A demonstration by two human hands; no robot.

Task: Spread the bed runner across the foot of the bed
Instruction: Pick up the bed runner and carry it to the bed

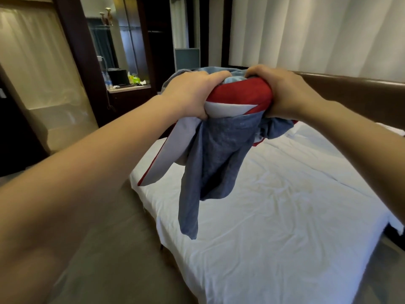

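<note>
We see the bed runner [221, 148] as woven cloth: its blue face looks matt and a little rough, its red and white bands look smoother. The bed sheet [285, 216] is white matt cloth with fine wrinkles. The headboard [355, 95] looks like smooth brown leather with a soft shine.

Hotel bedroom, white-sheeted bed [274, 216], padded headboard [350, 88], full-length curtains [306, 34], minibar counter [129, 87]

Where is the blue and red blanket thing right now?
In the head view, the bed runner is bunched up in mid-air, gripped by the left hand and right hand, above the white bed.
</note>
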